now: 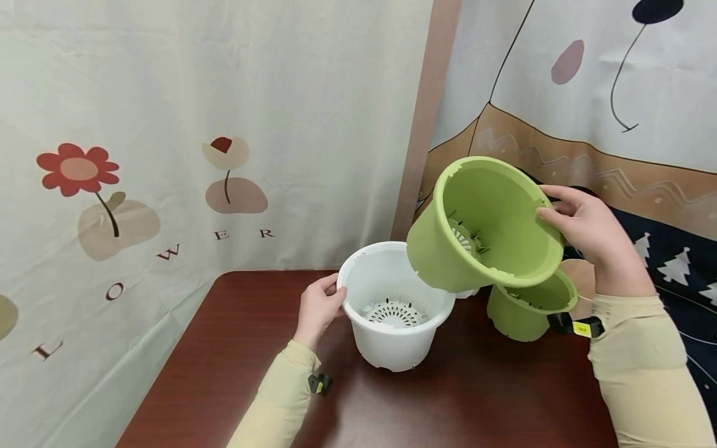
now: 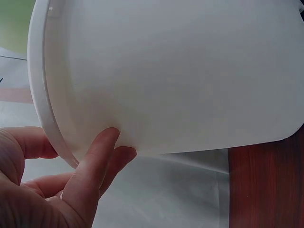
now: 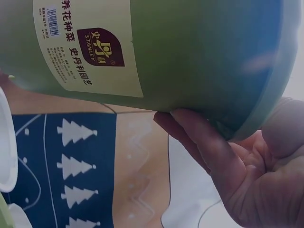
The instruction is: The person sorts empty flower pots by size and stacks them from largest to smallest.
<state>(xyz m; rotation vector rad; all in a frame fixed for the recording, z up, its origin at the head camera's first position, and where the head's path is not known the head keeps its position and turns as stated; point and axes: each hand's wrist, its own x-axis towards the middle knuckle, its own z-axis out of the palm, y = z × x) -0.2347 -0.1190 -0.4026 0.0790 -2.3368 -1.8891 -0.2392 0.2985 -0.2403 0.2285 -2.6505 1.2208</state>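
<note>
A large green flowerpot is held tilted in the air by my right hand, thumb inside the rim and fingers outside. Its open top faces me, showing a slotted base; in the right wrist view a printed label covers part of its side. To its left, a white flowerpot stands upright on the table, slots in its floor. My left hand grips this pot's left rim between thumb and fingers, also seen in the left wrist view. The green pot overlaps the white pot's right rim in the head view.
A smaller green pot stands behind and below the raised one, at the right. Part of another white item peeks out between the pots. The dark red wooden table ends against a printed curtain.
</note>
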